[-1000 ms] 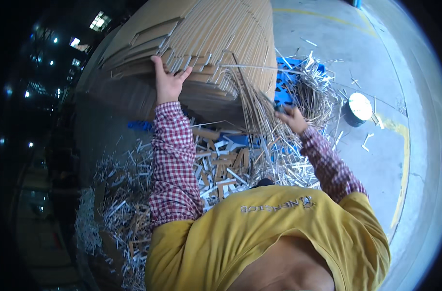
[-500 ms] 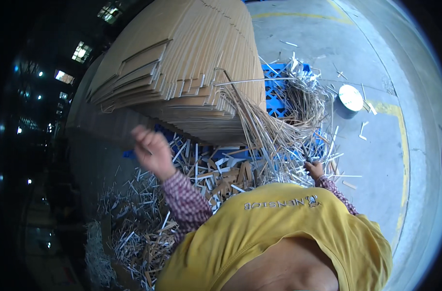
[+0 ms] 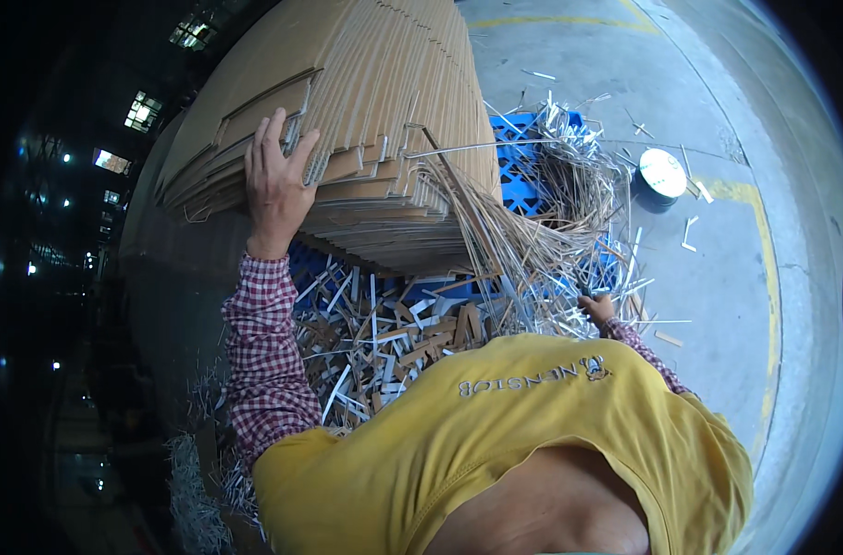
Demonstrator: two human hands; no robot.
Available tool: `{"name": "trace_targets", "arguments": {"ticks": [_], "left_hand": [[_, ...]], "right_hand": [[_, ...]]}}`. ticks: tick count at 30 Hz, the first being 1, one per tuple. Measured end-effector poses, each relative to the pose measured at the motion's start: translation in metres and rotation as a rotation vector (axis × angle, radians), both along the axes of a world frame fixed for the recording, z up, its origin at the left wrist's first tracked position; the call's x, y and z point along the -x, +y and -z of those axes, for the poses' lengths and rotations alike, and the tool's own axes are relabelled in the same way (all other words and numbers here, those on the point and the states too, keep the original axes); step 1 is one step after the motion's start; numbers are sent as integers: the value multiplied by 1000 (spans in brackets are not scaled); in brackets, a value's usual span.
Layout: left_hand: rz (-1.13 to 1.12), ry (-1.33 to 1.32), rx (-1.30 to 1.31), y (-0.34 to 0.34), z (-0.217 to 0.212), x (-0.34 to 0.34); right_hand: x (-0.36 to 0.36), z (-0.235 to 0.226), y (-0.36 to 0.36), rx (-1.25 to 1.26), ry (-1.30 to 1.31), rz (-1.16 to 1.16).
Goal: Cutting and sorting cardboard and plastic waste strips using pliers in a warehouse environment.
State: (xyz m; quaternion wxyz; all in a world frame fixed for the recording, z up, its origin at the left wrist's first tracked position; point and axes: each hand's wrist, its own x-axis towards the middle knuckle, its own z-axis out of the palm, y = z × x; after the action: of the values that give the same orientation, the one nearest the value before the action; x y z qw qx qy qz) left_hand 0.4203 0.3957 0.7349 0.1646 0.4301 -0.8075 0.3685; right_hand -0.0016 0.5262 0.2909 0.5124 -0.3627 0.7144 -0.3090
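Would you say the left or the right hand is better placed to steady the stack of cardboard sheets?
Left, probably. The left hand lies flat on the edge of the cardboard stack, while the right hand is low among the loose trim strips, apart from the stack.

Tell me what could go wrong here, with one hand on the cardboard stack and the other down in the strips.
1. The left hand presses on the tall stack of flat brown cardboard sheets; uneven edges there suggest sheets could slide.
2. The right hand sits among the loose white and brown cardboard strips; thin edges might cut bare fingers.
3. Strips litter the grey concrete floor, a possible slip hazard.
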Motion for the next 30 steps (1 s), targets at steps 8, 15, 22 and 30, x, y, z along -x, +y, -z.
{"name": "trace_targets", "arguments": {"ticks": [8,15,22,30], "left_hand": [[123,362,140,51,-9,-3],[-166,598,-140,110,-21,16],[140,250,-54,-36,-41,-15],[205,339,-537,58,-6,58]], "right_hand": [[-15,16,19,31,-106,-101],[16,43,35,-275,139,-220],[-5,3,-24,-78,70,-184],[1,20,19,-228,4,-101]]}}
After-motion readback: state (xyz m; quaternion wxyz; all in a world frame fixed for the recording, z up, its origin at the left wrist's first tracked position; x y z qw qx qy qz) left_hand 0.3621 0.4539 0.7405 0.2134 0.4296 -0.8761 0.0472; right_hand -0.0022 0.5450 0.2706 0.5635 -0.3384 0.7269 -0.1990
